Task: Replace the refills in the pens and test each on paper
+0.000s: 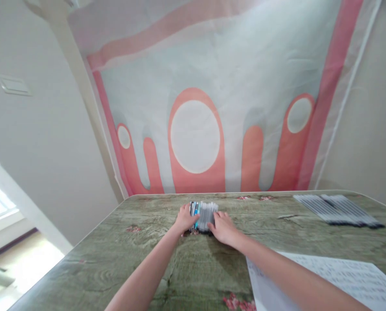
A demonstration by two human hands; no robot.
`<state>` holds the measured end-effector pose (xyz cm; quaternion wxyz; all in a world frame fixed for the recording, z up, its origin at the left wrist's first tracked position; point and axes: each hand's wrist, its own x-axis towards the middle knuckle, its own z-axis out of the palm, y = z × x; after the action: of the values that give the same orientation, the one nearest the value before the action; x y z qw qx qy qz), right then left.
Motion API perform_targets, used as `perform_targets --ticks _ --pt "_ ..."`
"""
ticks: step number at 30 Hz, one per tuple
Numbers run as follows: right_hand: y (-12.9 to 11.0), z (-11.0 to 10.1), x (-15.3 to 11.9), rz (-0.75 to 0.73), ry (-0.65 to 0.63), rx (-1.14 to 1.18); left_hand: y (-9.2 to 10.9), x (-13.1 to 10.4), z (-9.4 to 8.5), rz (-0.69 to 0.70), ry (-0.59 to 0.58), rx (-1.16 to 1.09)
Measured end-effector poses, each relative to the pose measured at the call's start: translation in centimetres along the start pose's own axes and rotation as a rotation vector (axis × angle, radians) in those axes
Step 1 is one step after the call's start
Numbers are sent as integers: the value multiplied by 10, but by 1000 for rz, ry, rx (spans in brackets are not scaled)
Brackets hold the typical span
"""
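A row of slim pens (207, 216) lies side by side near the far middle of the table. Most are grey and clear; a few at the left end are darker, with blue on them. My left hand (185, 218) closes round the left side of the row, its thumb across the front pens. At the opposite side, my right hand (223, 226) grips the row with its thumb and fingers. The pens sit pressed together between both hands, and their ends are partly hidden by my fingers.
To the right, more pens (338, 211) lie in a slanted flat row. A sheet of paper with writing (342, 274) lies under my right forearm. The wood-patterned table (115, 255) meets a wall hanging (196, 181) at its far edge.
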<state>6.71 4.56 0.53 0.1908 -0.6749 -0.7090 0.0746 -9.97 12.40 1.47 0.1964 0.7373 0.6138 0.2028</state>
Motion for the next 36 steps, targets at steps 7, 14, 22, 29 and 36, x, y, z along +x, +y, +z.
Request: perform_targets --ticks 7,14,22,29,36 --pt "-42 14 3 -85 -6 28 -29 4 -20 -146 34 190" --pt "-61 22 2 -133 17 47 -27 14 -20 -271 23 256" --pt "-28 10 11 -180 -113 75 -13 13 -12 -321 -89 357" --pt "7 4 12 -204 -59 126 -6 2 -3 -305 -99 459" --pt "28 0 5 -222 -59 175 -34 4 -6 -253 -54 496"
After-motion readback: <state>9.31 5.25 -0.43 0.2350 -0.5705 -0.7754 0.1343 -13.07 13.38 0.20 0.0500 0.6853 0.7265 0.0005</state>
